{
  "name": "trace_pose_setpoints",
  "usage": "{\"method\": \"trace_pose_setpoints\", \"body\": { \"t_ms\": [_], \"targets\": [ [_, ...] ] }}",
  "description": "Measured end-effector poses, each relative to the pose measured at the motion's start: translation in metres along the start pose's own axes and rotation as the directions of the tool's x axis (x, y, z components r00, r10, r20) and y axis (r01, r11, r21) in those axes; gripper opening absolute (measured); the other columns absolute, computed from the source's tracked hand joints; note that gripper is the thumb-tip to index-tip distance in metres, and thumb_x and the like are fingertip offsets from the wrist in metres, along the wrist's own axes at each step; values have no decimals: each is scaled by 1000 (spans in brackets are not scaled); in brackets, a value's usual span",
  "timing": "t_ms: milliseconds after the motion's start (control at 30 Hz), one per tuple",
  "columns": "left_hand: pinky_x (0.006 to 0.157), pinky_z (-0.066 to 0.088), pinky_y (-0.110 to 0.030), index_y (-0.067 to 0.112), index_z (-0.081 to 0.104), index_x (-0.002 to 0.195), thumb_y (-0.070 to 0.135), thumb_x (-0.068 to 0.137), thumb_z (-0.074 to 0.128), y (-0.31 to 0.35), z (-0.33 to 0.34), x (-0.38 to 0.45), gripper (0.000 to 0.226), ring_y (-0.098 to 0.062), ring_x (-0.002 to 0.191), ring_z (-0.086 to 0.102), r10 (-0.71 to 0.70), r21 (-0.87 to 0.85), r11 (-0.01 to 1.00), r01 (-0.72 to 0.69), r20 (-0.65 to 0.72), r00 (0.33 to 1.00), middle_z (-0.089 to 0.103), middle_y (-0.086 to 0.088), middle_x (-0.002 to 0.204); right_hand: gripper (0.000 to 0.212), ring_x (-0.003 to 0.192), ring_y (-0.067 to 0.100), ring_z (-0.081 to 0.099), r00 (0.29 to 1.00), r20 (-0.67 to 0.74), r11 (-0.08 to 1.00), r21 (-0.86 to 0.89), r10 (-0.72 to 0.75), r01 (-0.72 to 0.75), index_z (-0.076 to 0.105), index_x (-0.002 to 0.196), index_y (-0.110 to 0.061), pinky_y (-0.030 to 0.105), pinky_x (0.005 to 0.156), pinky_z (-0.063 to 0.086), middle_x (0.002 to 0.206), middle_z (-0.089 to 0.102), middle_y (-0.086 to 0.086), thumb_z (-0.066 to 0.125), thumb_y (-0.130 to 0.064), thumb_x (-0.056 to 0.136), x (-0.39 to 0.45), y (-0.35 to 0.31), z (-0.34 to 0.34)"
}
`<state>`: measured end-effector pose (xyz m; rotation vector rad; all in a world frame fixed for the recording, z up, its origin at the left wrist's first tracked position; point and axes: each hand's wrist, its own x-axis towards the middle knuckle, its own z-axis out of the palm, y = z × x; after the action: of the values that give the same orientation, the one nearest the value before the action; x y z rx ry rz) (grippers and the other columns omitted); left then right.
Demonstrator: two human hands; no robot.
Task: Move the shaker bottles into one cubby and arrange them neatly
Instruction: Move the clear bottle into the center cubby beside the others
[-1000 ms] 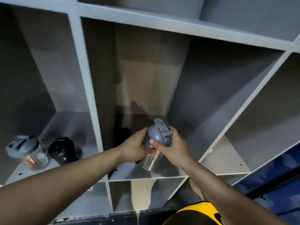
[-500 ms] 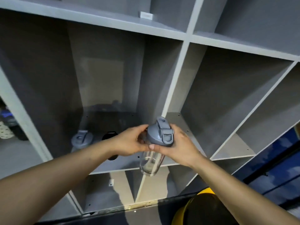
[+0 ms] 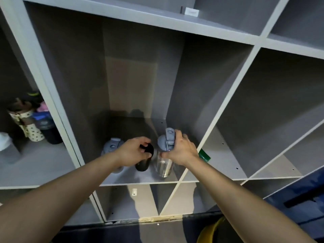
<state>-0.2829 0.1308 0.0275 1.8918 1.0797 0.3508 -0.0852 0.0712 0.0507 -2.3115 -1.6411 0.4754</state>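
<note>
Three shaker bottles stand in a row near the front edge of the middle cubby (image 3: 140,179). My right hand (image 3: 181,149) grips the grey lid of the clear shaker bottle (image 3: 164,166), which is upright at the right end of the row. My left hand (image 3: 133,152) rests on top of the black shaker bottle (image 3: 142,163) in the middle, fingers curled over its lid. A grey-lidded shaker bottle (image 3: 112,146) at the left end is partly hidden behind my left wrist.
The grey shelf unit has several cubbies. The cubby to the left holds a dotted cup (image 3: 34,132), a dark bottle (image 3: 50,132) and other clutter. A green object (image 3: 204,155) lies in the cubby to the right. A yellow thing (image 3: 210,233) sits on the floor below.
The view swung left. The clear bottle went from being held in both hands in front of the shelf to standing in the cubby; my left hand let go and moved onto the black bottle.
</note>
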Motion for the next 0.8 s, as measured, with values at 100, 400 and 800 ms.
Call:
{"method": "trace_pose_setpoints", "body": {
  "t_ms": [100,400,800],
  "targets": [
    [98,53,-36,32,57,120,22,83,73,-14,-4,11,42,-10,102,65,-38,-23,999,38,-21,999,64,8,114,122,126,41,54,994,80,997,-16,79,-78,-1,156,-37,45,102,48,140,41,13,84,-42,69,28,8,12],
    [95,55,-37,39,59,96,24,83,73,-26,-4,48,24,-11,94,67,-88,-16,996,87,-87,992,67,10,101,105,120,39,56,981,137,990,-30,139,-136,14,151,-40,42,98,50,129,44,14,82,-45,71,76,40,55],
    [95,55,-38,31,62,107,25,84,71,-29,4,67,25,-12,96,68,-128,-37,991,125,-79,989,69,8,103,102,119,40,56,986,138,996,-13,91,-90,17,150,-31,41,96,50,131,45,17,83,-42,73,100,52,74]
  ]
}}
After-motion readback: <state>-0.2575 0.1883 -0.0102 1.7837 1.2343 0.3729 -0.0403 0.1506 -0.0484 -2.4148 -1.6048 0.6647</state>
